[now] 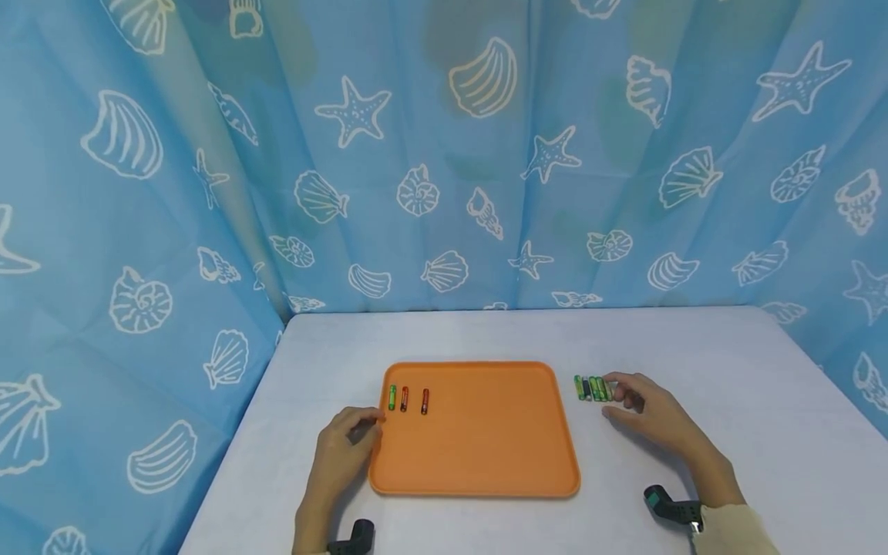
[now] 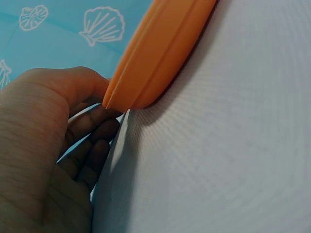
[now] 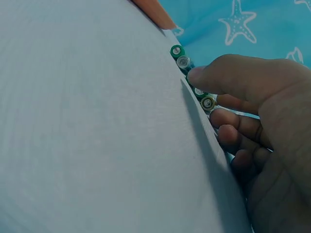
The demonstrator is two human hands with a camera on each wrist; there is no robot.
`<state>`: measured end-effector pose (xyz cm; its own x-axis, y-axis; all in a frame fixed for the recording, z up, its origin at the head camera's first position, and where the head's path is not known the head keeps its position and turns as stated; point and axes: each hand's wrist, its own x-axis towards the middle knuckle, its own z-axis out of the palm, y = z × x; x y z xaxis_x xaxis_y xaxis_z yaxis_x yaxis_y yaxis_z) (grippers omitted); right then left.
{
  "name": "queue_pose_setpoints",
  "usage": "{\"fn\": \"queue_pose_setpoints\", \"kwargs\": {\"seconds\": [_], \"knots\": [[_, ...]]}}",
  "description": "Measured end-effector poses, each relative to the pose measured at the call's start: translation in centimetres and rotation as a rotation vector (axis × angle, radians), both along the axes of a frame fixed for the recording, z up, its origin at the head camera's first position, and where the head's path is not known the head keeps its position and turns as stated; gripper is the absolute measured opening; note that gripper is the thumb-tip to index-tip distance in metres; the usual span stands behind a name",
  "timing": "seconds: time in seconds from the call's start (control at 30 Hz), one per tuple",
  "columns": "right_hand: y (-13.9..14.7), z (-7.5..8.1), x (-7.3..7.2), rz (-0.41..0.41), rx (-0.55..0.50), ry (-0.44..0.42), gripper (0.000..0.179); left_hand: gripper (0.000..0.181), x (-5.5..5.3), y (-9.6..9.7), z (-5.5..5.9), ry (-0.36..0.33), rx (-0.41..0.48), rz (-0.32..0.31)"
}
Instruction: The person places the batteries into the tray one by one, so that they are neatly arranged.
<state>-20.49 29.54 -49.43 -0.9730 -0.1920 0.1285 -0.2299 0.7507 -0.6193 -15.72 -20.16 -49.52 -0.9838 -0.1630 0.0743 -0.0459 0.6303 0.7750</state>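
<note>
My left hand (image 1: 341, 453) is at the left side of an orange tray (image 1: 479, 447), its fingertips touching the rim. In the left wrist view the thumb and loosely bent fingers (image 2: 92, 121) meet the tray's edge (image 2: 155, 53). On the tray's upper left lie a green battery (image 1: 391, 398) and two red-and-black batteries (image 1: 405, 399), spaced apart. My right hand (image 1: 652, 412) reaches the right end of a side-by-side row of green and dark batteries (image 1: 592, 388). Index finger and thumb are spread there. In the right wrist view the thumb (image 3: 218, 75) partly hides the battery ends (image 3: 183, 62).
A white cloth covers the table (image 1: 486, 335). Behind it and to the left hangs a blue curtain (image 1: 416, 154) with white shells and starfish. Each wrist wears a black strapped device (image 1: 673, 509).
</note>
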Motion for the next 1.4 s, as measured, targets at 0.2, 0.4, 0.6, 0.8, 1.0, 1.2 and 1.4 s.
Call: {"fn": "queue_pose_setpoints", "kwargs": {"seconds": [0.2,0.4,0.6,0.8,1.0,1.2,1.4], "knots": [[0.0,0.0,-0.2,-0.019,0.011,-0.018,0.054,0.021,0.1,-0.2,0.0,0.030,0.014,-0.019],[0.4,0.1,-0.5,-0.010,0.019,-0.002,0.050,0.022,-0.1,0.1,-0.2,0.040,0.018,-0.022],[0.6,0.5,-0.7,0.027,0.014,-0.005,0.047,0.023,-0.1,0.2,-0.1,0.028,0.011,-0.024],[0.5,0.4,-0.9,-0.022,0.032,0.001,0.044,0.022,0.0,0.0,-0.1,0.031,0.001,-0.003],[0.6,-0.1,-0.4,-0.123,-0.017,-0.009,0.046,0.022,0.1,0.1,0.0,0.027,0.006,-0.004],[-0.1,0.7,0.1,-0.146,-0.011,0.032,0.048,0.023,-0.1,-0.1,-0.1,0.013,0.001,-0.004],[-1.8,2.3,0.4,-0.091,-0.034,0.107,0.045,0.023,0.0,-0.3,-0.1,0.052,0.011,-0.024]]}}
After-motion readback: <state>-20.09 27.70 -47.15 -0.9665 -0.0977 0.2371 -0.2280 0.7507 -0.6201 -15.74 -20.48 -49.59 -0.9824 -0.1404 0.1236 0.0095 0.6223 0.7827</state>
